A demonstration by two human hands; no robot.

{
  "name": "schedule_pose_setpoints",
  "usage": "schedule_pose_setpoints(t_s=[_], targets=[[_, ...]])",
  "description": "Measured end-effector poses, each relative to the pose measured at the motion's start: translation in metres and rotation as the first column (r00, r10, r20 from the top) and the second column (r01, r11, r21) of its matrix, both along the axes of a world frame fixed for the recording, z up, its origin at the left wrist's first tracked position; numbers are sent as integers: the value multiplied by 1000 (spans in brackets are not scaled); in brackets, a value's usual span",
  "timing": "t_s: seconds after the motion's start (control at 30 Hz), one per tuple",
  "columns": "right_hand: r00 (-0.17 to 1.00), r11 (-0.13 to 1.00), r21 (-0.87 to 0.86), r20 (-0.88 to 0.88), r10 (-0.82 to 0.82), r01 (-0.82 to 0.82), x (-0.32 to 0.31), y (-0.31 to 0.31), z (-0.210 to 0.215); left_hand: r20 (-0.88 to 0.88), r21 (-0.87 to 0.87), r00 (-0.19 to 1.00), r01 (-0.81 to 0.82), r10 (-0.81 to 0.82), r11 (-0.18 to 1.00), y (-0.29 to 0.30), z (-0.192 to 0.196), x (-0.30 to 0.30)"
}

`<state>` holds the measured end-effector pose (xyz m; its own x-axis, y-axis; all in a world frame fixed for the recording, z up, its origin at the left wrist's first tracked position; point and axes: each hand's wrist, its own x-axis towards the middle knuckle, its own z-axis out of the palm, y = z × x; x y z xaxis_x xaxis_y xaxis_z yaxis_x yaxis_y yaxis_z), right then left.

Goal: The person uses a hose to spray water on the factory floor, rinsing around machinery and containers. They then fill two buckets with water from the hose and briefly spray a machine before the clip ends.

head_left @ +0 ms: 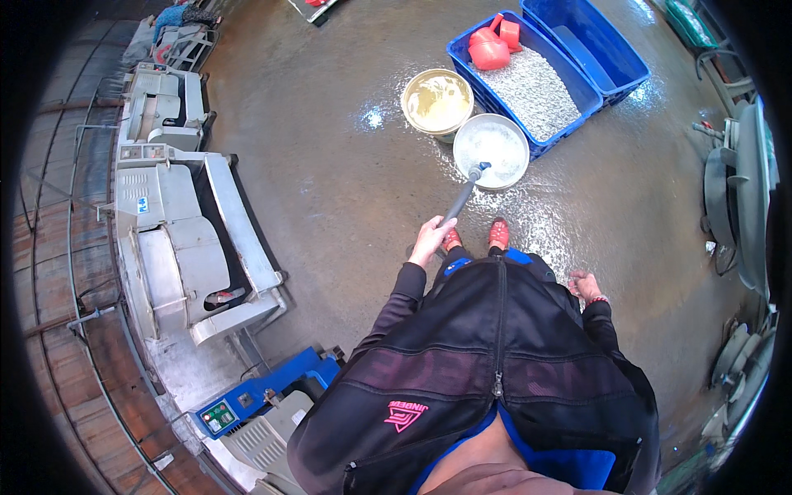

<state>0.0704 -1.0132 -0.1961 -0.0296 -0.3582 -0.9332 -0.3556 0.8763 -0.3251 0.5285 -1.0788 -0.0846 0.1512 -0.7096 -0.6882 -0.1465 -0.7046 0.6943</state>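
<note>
My left hand is closed round a grey tube with a blue end fitting, held out in front of me. The fitting overlaps the near part of a white round bucket with whitish, bubbly contents; whether it touches them I cannot tell. Against that bucket, to its left, stands a cream bucket holding yellowish, cloudy liquid. My right hand hangs low at my side, fingers loosely bent and apart, with nothing seen in it.
A blue crate of small silvery-white pieces holds red scoops; another blue crate adjoins it. Grey machines line the left, with a blue machine nearer me. Metal equipment stands right. The concrete floor is wet.
</note>
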Motion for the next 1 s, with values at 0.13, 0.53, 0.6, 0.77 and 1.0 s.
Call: schedule_pose_setpoints(t_s=[0.13,0.53,0.6,0.77,1.0], targets=[[1000,999,-19,-14,27,-28,1,2,-1,-47,-54,998,-48,45,997,2,-1,-3],[999,999,-6,17,33,-33,8,-1,-21,-25,13,997,-67,68,998,0,8,-3],[999,999,3,22,36,-36,9,-3,-23,-32,2,996,-84,84,996,1,10,-5],[999,1000,24,44,-7,6,14,-9,-28,-63,-21,994,-91,90,996,5,9,-5],[999,1000,-4,53,12,-12,23,-11,-26,-51,-23,997,-66,65,998,7,-1,0]])
